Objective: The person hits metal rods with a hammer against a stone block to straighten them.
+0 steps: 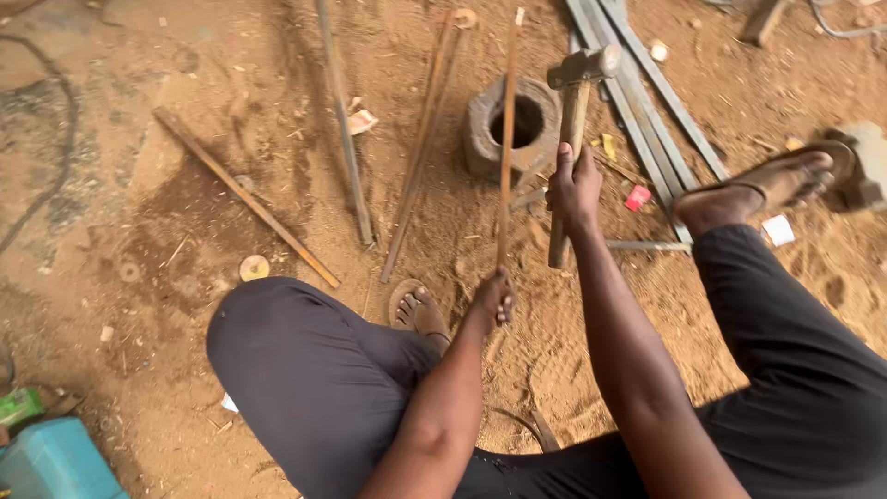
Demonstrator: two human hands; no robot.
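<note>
The person is sitting low on the sandy ground [139,185], and the right hand [573,185] is wrapping tightly round the wooden handle of a hammer [575,139], holding it raised with the metal head up above a hollow stone block [513,125]. The left hand [494,298] is pinching the near end of a long thin rod [507,139] between fingers and thumb, and the rod is running away from the body so that its far part is lying across the block's rim and opening. The risk seems to be sitting mostly with that left hand: it is gripping the rod only at the very end, so a blow landing off-centre could be sending a jolt down the metal, twisting it loose or flicking the far tip sideways. The rod may be resting on the rim or hovering just above it; the angle is making that hard to judge, and if it is unsupported, a strike would probably be bending it rather than seating it. The feet are adding to the danger, since the right foot [767,185] and the left foot [420,310] are wearing open sandals near loose flat bars [647,102] and other rods [346,129], so a glancing hammer or a bouncing rod could be catching bare toes. The hammer handle is also being held about midway, which may be costing some control.
</note>
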